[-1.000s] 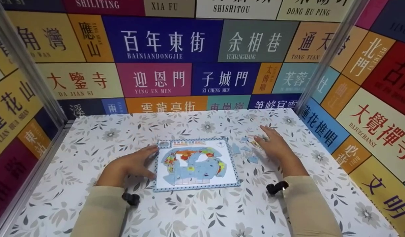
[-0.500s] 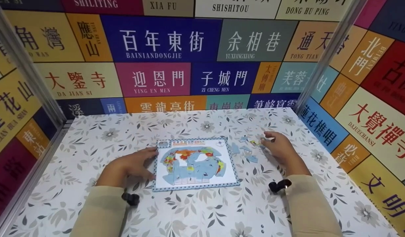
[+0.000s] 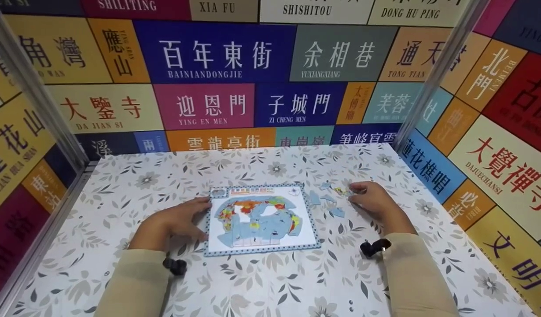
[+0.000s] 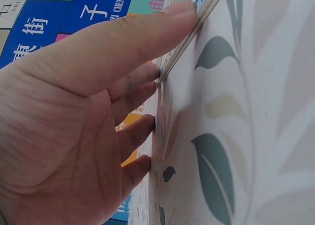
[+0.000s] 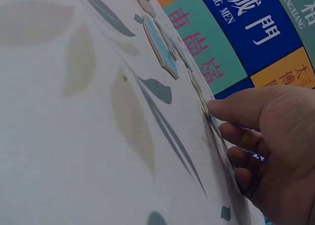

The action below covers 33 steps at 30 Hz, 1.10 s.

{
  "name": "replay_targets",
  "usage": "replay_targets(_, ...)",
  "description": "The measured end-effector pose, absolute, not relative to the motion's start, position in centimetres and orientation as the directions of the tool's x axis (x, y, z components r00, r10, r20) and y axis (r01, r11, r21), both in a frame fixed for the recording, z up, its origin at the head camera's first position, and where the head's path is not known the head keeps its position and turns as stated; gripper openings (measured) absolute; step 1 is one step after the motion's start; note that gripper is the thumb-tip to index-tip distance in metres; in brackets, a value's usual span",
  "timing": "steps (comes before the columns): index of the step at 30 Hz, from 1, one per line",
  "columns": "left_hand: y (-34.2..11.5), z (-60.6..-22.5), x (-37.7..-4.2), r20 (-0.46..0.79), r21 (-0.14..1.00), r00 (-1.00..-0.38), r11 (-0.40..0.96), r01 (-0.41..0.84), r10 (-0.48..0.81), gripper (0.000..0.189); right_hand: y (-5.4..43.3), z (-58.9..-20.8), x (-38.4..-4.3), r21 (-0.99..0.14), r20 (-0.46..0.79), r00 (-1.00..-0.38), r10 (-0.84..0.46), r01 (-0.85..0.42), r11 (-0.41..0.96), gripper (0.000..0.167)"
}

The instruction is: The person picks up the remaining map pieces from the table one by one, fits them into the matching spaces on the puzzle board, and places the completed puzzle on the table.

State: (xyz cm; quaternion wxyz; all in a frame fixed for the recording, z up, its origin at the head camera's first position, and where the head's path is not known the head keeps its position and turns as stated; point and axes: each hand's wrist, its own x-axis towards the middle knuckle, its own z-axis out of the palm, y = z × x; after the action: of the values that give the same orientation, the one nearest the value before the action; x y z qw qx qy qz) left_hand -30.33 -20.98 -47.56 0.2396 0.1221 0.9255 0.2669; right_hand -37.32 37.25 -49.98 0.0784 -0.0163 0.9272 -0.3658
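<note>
A world map puzzle board [image 3: 307,229] with a blue dotted border lies flat on the table, partly filled with blue and coloured pieces. My left hand [image 3: 175,220] rests against its left edge, fingers spread; in the left wrist view the thumb [image 4: 162,25] touches the board's edge. To the right of the board, my right hand [image 3: 376,202] pinches the edge of a small multicoloured puzzle piece [image 3: 340,190] between thumb and forefinger. That thin piece [image 5: 199,93] appears almost edge-on in the right wrist view, and the fingertips cover its near end.
Several loose blue puzzle pieces [image 3: 337,213] lie between the board and my right hand. A flower-patterned cloth [image 3: 252,290] covers the table. Panels with Chinese place names [image 3: 217,53] stand behind and at both sides. Dark wrist cameras [image 3: 373,248] sit at the sleeves.
My right hand has drawn back slightly and lowered, its outstretched fingers curling in to the edge of the multicoloured puzzle piece. The left hand and board have stayed in place.
</note>
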Motion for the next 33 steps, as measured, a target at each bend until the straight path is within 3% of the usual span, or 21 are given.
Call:
replay_targets(7, -21.0, -47.84, -30.47, -0.37, 0.525, -0.861, 0.843, 0.118, 0.35, 0.106, 37.12, -49.66, -37.1, -0.657, -0.145, -0.98, -0.133, -0.005, 0.754, 0.059)
replay_targets(33, -21.04, -47.71, -30.36, -0.376, 0.551, -0.858, 0.829, 0.095, 0.349, 0.107, 36.75, -49.25, -37.07, -0.625, -0.154, -0.983, -0.096, 0.022, 0.781, 0.048)
